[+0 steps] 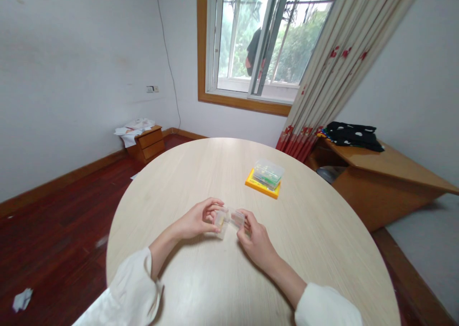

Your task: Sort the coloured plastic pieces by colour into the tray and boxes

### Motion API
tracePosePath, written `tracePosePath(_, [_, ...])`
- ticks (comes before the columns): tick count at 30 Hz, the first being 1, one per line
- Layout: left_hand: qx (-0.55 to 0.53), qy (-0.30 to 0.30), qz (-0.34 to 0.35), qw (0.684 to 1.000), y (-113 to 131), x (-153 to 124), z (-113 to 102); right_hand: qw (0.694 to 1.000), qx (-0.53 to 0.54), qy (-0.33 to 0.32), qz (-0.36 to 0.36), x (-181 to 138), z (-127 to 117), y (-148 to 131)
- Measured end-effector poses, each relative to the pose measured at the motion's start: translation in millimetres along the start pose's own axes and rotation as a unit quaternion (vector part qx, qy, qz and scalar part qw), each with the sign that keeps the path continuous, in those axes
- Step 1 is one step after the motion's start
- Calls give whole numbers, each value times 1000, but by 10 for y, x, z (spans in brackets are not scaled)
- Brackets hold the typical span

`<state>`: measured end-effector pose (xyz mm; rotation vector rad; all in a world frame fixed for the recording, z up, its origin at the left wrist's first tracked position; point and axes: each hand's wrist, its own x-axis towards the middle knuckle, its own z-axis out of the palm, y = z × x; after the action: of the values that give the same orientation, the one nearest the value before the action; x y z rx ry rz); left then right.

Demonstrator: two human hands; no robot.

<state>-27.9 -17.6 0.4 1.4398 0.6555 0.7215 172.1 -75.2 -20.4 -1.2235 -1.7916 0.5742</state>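
Observation:
Over the middle of the table, my left hand (204, 217) is closed round one part of a small clear plastic box (221, 222). Something yellowish shows inside that part, too small to name. My right hand (255, 235) pinches the other clear part, which looks like the box's lid (238, 219). The two parts stand at an angle to each other; whether a hinge joins them I cannot tell. Beyond my hands lies a flat yellow tray or board (261, 188), with a clear plastic case (268, 173) holding green and yellow pieces on top.
The round pale wooden table (172, 187) fills the space before me. At the right stands a brown desk (366, 182) with folded black cloth (355, 135) on it. A low drawer cabinet (152, 144) with papers is at the far left, and a curtain (330, 68) hangs by the window.

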Motion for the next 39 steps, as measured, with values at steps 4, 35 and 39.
tracePosePath(4, [70, -46, -12, 996, 49, -22, -27, 999, 26, 0, 21, -6, -42, 44])
tracePosePath(35, [277, -100, 176, 939, 103, -59, 38, 976, -54, 86, -191, 5, -172, -8])
tracePosePath(39, [300, -89, 171, 934, 104, -69, 30, 968, -62, 84, -229, 6, -181, -17])
